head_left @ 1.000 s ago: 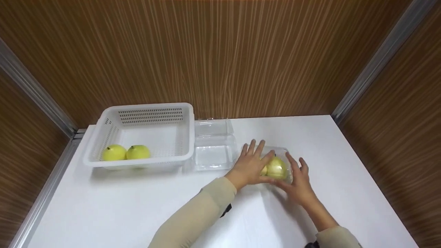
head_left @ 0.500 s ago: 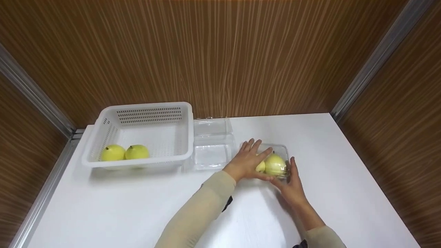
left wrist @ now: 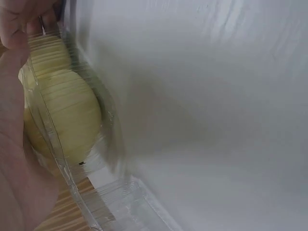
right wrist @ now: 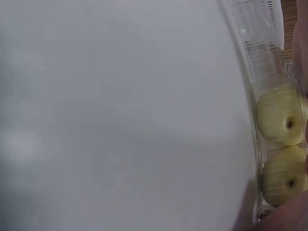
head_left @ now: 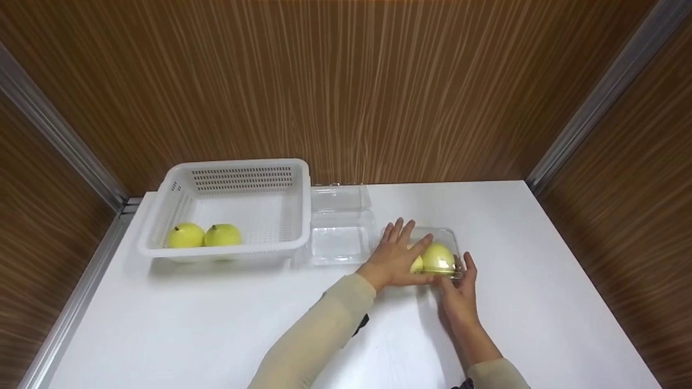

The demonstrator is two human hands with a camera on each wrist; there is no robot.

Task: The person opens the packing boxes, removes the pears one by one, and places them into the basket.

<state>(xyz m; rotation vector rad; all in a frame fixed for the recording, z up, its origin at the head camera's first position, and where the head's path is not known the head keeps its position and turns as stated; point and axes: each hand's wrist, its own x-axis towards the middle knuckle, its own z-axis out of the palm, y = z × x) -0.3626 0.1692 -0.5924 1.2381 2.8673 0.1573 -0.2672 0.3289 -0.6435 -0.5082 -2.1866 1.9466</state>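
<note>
A clear plastic clamshell box [head_left: 446,236] sits on the white table, with yellow-green pears [head_left: 439,259] inside it. My left hand [head_left: 393,262] rests on the box's lid, fingers spread and straight, covering its left part. At the front right corner, my right hand [head_left: 460,302] grips the box, thumb along the front edge and fingers at the right side. In the left wrist view a pear [left wrist: 67,113] shows through the ridged plastic, the thumb beside it. Two pears [right wrist: 280,118] sit side by side against the box wall in the right wrist view.
A white perforated basket [head_left: 227,252] stands at the back left, with two pears [head_left: 223,235] near its front wall. Right beside it lies another clear clamshell [head_left: 339,243], opened out, lid toward the back. Wood-grain panels [head_left: 346,92] close in the back and sides.
My right hand has moved from spread fingers beside the box to a grip on its front right corner. My left hand stays on the lid. The view has shifted slightly.
</note>
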